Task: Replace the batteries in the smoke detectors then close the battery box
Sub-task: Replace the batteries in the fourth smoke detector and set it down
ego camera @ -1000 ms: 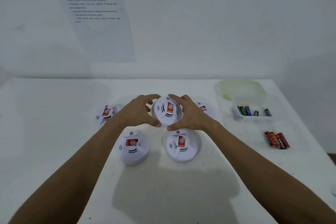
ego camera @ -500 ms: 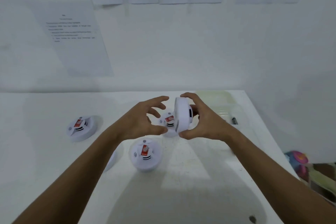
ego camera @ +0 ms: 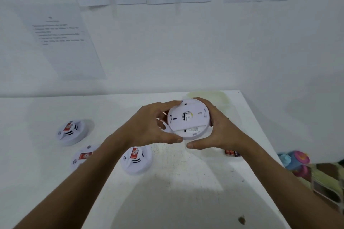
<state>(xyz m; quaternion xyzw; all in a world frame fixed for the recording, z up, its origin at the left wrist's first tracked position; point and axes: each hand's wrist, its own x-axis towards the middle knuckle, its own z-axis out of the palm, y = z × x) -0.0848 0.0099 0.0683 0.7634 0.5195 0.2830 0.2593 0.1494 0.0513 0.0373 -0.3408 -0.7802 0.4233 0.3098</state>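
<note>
both hands, left hand (ego camera: 149, 126) and right hand (ego camera: 217, 132), curl around a smoke detector (ego camera: 188, 119) raised above the bench (ego camera: 186, 182), back facing up; a steady opposing twist should free its base plate.

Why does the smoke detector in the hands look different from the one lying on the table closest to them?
The held smoke detector is up off the table, gripped by the left hand and right hand; the nearest table detector lies untouched. The held smoke detector shows its flat back, with slots and a small opening; the nearest table detector shows its front, with a red sticker and dark vents. Both are round and white.
</note>
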